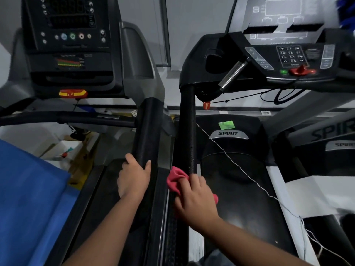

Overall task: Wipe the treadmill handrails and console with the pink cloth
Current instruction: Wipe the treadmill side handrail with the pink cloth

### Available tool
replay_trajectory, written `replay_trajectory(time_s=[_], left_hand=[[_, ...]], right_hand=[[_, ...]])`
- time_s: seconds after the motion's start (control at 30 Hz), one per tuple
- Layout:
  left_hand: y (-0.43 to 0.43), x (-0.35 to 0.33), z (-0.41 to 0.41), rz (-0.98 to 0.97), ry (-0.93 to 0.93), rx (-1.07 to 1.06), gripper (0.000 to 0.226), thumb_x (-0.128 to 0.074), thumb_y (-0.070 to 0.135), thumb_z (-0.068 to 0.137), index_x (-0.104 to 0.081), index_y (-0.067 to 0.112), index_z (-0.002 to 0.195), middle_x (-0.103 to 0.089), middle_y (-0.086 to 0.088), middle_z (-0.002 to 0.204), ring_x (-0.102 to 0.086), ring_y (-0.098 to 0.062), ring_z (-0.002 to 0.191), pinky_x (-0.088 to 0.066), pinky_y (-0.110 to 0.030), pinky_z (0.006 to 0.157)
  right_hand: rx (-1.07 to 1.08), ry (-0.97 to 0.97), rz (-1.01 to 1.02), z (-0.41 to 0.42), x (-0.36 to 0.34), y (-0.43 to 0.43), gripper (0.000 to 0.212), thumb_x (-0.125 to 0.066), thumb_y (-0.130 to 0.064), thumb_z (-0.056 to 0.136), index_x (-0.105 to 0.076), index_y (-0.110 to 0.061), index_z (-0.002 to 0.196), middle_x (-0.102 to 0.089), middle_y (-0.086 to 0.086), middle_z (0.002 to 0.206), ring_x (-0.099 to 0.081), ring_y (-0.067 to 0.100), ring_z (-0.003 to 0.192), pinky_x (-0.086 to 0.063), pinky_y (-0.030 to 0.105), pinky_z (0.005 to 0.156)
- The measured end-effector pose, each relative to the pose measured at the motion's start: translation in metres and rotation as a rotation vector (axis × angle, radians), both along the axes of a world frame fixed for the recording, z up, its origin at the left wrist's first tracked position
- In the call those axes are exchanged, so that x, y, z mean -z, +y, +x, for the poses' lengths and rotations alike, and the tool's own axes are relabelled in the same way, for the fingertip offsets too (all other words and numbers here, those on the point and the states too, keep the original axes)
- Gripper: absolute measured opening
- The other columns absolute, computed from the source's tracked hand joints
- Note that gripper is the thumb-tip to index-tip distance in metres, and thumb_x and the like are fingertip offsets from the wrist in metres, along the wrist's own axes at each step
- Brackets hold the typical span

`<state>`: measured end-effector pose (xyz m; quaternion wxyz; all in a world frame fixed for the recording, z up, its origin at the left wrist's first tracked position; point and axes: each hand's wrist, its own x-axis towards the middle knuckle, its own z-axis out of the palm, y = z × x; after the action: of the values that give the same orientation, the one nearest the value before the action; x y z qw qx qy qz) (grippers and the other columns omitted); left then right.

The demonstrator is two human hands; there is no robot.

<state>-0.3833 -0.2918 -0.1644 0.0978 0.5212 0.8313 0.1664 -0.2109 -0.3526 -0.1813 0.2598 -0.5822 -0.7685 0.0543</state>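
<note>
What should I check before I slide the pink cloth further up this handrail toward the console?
1. Pink cloth wrapped on the right treadmill's handrail: ok.
2. Right hand grips the cloth round the rail: ok.
3. Left hand holds the neighbouring treadmill's handrail for support: ok.
4. Rail ahead free of objects up to the console: ok.
5. White cord crosses close beside the rail; snag risk: not ok.
6. Cloth clean enough: cannot tell.

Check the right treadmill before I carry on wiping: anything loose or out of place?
Yes: a thin white cord trails loosely across the black Spirit treadmill's motor cover and deck. The right hand wraps the pink cloth round the black handrail near it.
</note>
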Motion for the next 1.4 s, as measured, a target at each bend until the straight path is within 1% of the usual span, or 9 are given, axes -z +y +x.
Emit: replay_trajectory(time_s=[0.13, 0.33, 0.5, 0.7, 0.87, 1.0, 1.13, 1.23, 1.4], left_hand=[[-0.001, -0.001, 0.001, -0.002, 0.025, 0.003, 0.053, -0.045, 0.047, 0.095, -0.033, 0.004, 0.123, -0.058, -0.022, 0.109, -0.059, -0.038, 0.091, -0.042, -0.038, 0.063], [-0.001, 0.0, 0.0, -0.001, 0.053, 0.009, 0.049, -0.034, 0.046, 0.098, -0.034, 0.004, 0.124, -0.059, -0.021, 0.105, -0.059, -0.035, 0.084, -0.04, -0.036, 0.059], [0.0, -0.001, 0.0, -0.003, 0.021, -0.012, 0.05, -0.035, 0.046, 0.098, -0.034, 0.005, 0.126, -0.059, -0.021, 0.108, -0.06, -0.036, 0.088, -0.041, -0.037, 0.061], [0.001, -0.004, 0.002, -0.003, 0.014, -0.028, 0.048, -0.036, 0.044, 0.098, -0.034, 0.005, 0.124, -0.058, -0.022, 0.109, -0.059, -0.038, 0.092, -0.039, -0.038, 0.064], [-0.001, -0.003, 0.001, -0.001, -0.03, -0.028, 0.047, -0.038, 0.045, 0.098, -0.035, 0.006, 0.124, -0.058, -0.021, 0.111, -0.059, -0.038, 0.094, -0.04, -0.038, 0.065], [-0.002, -0.004, 0.0, 0.009, -0.061, -0.034, 0.045, -0.031, 0.041, 0.101, -0.034, 0.006, 0.129, -0.059, -0.021, 0.113, -0.059, -0.037, 0.097, -0.04, -0.038, 0.069], [-0.002, -0.002, -0.003, 0.026, -0.144, -0.061, 0.041, -0.024, 0.037, 0.103, -0.034, 0.008, 0.131, -0.061, -0.019, 0.111, -0.059, -0.037, 0.097, -0.042, -0.041, 0.071], [-0.001, -0.003, -0.003, 0.036, -0.169, -0.065, 0.039, -0.021, 0.035, 0.103, -0.035, 0.008, 0.129, -0.061, -0.019, 0.109, -0.058, -0.036, 0.094, -0.04, -0.039, 0.068], [-0.002, -0.007, -0.003, 0.043, -0.234, -0.086, 0.029, -0.016, 0.033, 0.104, -0.036, 0.014, 0.111, -0.06, -0.015, 0.092, -0.053, -0.028, 0.071, -0.032, -0.035, 0.056]], right_hand=[[-0.074, -0.039, 0.033, 0.002, 0.003, 0.002, 0.031, -0.047, -0.04, 0.074, -0.056, -0.02, 0.096, -0.054, 0.001, 0.087, -0.05, 0.02, 0.073, -0.045, 0.029, 0.058], [-0.154, 0.524, -0.141, 0.026, 0.027, -0.005, 0.02, -0.041, -0.046, 0.084, -0.043, -0.035, 0.1, -0.035, -0.012, 0.11, -0.04, -0.007, 0.104, -0.032, 0.003, 0.087], [-0.005, 0.664, -0.203, 0.011, 0.028, -0.007, 0.023, -0.037, -0.048, 0.081, -0.044, -0.034, 0.098, -0.035, -0.012, 0.108, -0.048, 0.001, 0.096, -0.039, 0.015, 0.085], [-0.065, -0.195, 0.148, -0.012, -0.001, 0.006, 0.023, -0.059, -0.031, 0.062, -0.06, -0.019, 0.082, -0.055, 0.003, 0.083, -0.048, 0.023, 0.07, -0.04, 0.03, 0.057], [-0.201, -0.446, 0.176, -0.027, -0.002, 0.006, 0.031, -0.05, -0.036, 0.062, -0.07, -0.022, 0.08, -0.059, 0.003, 0.085, -0.049, 0.024, 0.076, -0.043, 0.031, 0.063], [-0.242, -0.194, 0.108, 0.002, 0.008, 0.004, 0.034, -0.051, -0.032, 0.071, -0.058, -0.019, 0.101, -0.054, 0.003, 0.099, -0.043, 0.024, 0.08, -0.041, 0.033, 0.066], [-0.078, 0.517, -0.214, 0.021, 0.014, -0.005, 0.021, -0.039, -0.031, 0.094, -0.05, -0.021, 0.11, -0.037, -0.015, 0.105, -0.044, 0.004, 0.093, -0.032, 0.016, 0.088], [0.098, 0.801, -0.359, 0.021, 0.022, -0.009, 0.018, -0.037, -0.017, 0.102, -0.041, -0.032, 0.11, -0.039, -0.011, 0.108, -0.044, -0.012, 0.098, -0.034, 0.014, 0.09], [0.25, 1.239, -0.68, 0.02, 0.026, 0.003, 0.034, -0.036, -0.014, 0.102, -0.042, -0.01, 0.136, -0.054, 0.006, 0.126, -0.055, 0.011, 0.107, -0.042, 0.018, 0.092]])
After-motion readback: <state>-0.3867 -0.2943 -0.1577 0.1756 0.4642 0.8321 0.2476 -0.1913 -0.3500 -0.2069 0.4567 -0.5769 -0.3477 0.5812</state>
